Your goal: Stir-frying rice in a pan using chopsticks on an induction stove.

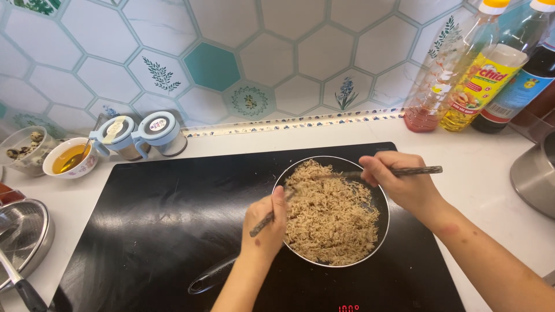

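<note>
Left hand (pixel 265 225): we clamp one chopstick (pixel 272 215), pointing to 2 o'clock.
Right hand (pixel 399 180): closed on the other chopstick (pixel 419 170), lying 3-to-9.
Pan (pixel 381 199): shredded food (pixel 329 214) between both hands.

The wall (pixel 277 52) is tiled in large white hexagons with pale green grout. One tile (pixel 212 66) is solid teal; several others carry small plant and flower drawings. A narrow patterned strip (pixel 300 121) runs along the foot of the wall, where it meets the surface (pixel 485 173), which is white and smooth. A black glass cooktop (pixel 167 219) is set into it, glossy enough to catch soft reflections, with a red readout (pixel 348 308) glowing at its near edge. The light is bright and even, with only faint shadows. No floor or window is in view.
</note>
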